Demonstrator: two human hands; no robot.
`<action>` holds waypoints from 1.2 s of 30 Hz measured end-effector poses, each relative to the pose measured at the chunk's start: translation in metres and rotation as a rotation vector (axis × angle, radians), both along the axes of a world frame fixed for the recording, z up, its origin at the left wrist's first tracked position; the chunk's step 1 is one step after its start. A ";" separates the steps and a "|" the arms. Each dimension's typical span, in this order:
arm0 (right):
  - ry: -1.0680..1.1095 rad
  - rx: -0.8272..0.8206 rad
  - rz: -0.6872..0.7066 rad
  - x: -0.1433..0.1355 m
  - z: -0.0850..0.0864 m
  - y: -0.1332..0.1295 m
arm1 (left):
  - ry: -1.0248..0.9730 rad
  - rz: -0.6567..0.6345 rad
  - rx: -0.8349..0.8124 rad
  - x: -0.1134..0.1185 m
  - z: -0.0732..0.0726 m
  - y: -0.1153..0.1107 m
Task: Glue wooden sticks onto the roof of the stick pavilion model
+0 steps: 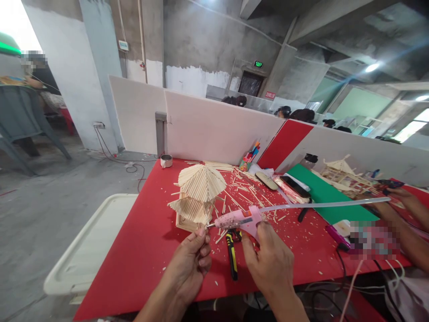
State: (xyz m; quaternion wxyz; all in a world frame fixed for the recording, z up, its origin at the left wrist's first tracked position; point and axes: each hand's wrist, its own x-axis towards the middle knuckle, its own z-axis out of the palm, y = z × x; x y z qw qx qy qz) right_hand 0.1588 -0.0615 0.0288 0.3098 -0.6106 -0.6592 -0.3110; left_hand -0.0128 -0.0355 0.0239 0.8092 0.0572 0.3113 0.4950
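My right hand [270, 257] is wrapped round the handle of a pink hot glue gun [239, 219], with a long clear glue stick [321, 205] sticking out of its back. The gun's metal nozzle points left, at the fingertips of my left hand [192, 255]. Those fingers are pinched together, and whatever they hold is too small to make out. Just beyond them stands a small pavilion model [201, 183] built of thin wooden sticks, with a pointed roof and a second tier below. Yellow-and-black pliers [231, 255] lie on the red table between my hands.
Loose sticks and scraps [248, 192] litter the red table [134, 264]. A tape roll [166, 161], a pen cup [247, 162], a phone [295, 186] and a green board [321, 192] lie around. At right, a co-worker's hands [402, 197] are near another stick model [345, 170].
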 end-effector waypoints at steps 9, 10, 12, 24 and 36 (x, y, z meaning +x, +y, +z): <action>0.119 -0.145 -0.492 0.043 -0.016 -0.003 | 0.116 0.088 0.066 0.001 -0.001 0.001; 0.149 -0.164 -0.542 0.055 -0.024 -0.005 | 0.130 0.098 0.074 0.001 -0.001 0.001; 0.200 -0.200 -0.586 0.081 -0.044 -0.008 | 0.155 0.111 0.083 0.002 -0.002 0.001; 0.243 0.045 0.034 0.029 -0.036 -0.012 | 0.237 0.164 0.112 0.008 0.002 0.001; 0.406 -0.029 0.445 -0.060 -0.014 0.008 | 0.339 0.188 0.112 0.002 0.005 -0.004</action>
